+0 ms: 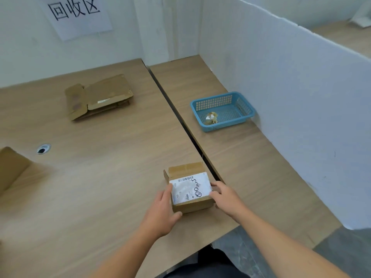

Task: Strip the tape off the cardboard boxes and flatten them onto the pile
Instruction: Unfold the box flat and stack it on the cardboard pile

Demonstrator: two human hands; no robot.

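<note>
Cardboard box (192,205) with a white shipping label (190,187) on top sits on the tabletop (100,157), just left of the gap (179,117) between the two desks and at its near end, held between a person's two bare hands. The left hand (160,209) grips the box's left side, fingers (168,190) lying along that wall and the thumb pressed to the near corner. The right hand (224,197) holds the opposite side, its fingers (213,187) curled over the top right edge beside the label. The box stands at full height, not yet flattened. Whether tape still runs across its far flap cannot be told from this view.

Work on the job appears partly done. Well to the left of the gap, toward its far end, a pile of flattened boxes (100,97) lies stacked. Right of the gap, a blue basket (215,102) holds a small wad of brownish scraps (210,117), which look like tape already pulled off. Far to the left of the gap, at the picture's edge, part of another brown box (12,165) shows and seems to be waiting its turn.

By this evidence, at least two boxes are left: the one in hand, which must be stripped, opened out, pressed flat and carried across to the pile, and the one at the edge. A handwritten paper sign (74,11) hangs on the wall beyond the pile.
</note>
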